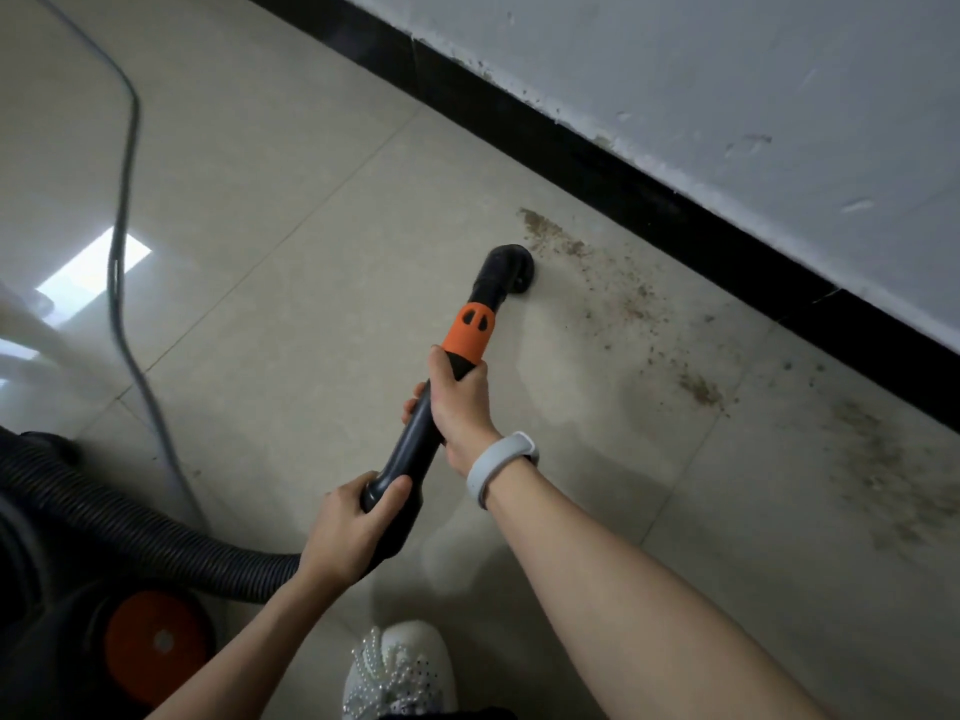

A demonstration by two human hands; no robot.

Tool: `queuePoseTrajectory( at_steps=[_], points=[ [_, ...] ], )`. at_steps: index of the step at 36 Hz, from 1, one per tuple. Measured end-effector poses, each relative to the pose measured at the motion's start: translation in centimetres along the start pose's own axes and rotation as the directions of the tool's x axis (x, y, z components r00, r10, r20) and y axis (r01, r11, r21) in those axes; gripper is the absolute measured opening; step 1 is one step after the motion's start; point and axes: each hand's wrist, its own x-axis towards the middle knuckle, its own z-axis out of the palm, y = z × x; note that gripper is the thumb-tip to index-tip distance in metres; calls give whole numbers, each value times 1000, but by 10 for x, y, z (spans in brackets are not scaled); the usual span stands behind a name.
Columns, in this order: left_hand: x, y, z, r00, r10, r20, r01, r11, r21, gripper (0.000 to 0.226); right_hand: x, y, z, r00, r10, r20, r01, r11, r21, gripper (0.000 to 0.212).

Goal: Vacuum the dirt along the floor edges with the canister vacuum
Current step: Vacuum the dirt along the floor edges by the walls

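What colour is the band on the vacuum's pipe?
The band is orange with dark slots, seen best in the head view.

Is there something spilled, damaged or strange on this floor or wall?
Yes. Brown dirt lies scattered on the beige tiled floor along the black baseboard, just beyond the black vacuum nozzle. The white wall paint looks scuffed and chipped above the baseboard.

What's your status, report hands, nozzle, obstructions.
Left hand and right hand both grip the wand. Nozzle on floor at dirt trail beside baseboard. Power cord off left, clear.
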Motion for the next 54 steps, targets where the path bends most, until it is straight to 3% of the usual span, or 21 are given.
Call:
queuePoseTrajectory(
  at_steps=[4,7,10,19,26,31,34,38,41,46,50,54],
  points=[
    [6,-3,-4,998,-32,-47,24,987,-156,55,8,-5,22,999,20,46,-17,998,-61,26],
    [17,9,-6,998,-49,-51,40,984,-176,60,13,-17,27,999,14,30,-13,998,-62,25],
    [23,21,-2,1000,-28,-15,25,985,-169,69,16,-27,21,1000,-2,-13,1,999,-50,28],
    [16,15,12,984,9,179,11,994,-109,61,5,-10,-21,978,-67,-199,70,998,9,26],
    [26,17,9,998,-45,54,55,977,-206,67,25,-23,6,993,-64,-94,56,994,-92,27],
    [42,42,10,997,-79,-12,72,951,-301,44,48,-42,27,996,-66,-61,55,985,-160,29],
    [56,55,9,997,-71,23,74,925,-372,48,60,-58,33,996,-74,-57,62,979,-192,29],
    [72,66,7,997,-53,61,68,954,-293,67,70,-76,31,996,-69,-61,56,981,-185,35],
    [75,66,8,998,-37,53,48,974,-224,68,67,-79,26,996,-55,-73,42,986,-163,37],
    [52,40,5,992,-49,120,87,937,-338,62,44,-48,19,993,-37,-113,26,995,-95,29],
    [35,11,-3,979,-46,200,110,941,-321,65,25,-14,15,983,-70,-172,60,996,-64,25],
    [37,3,-10,980,-57,189,111,951,-288,70,23,-6,18,979,-90,-182,80,995,-61,23]
  ],
)
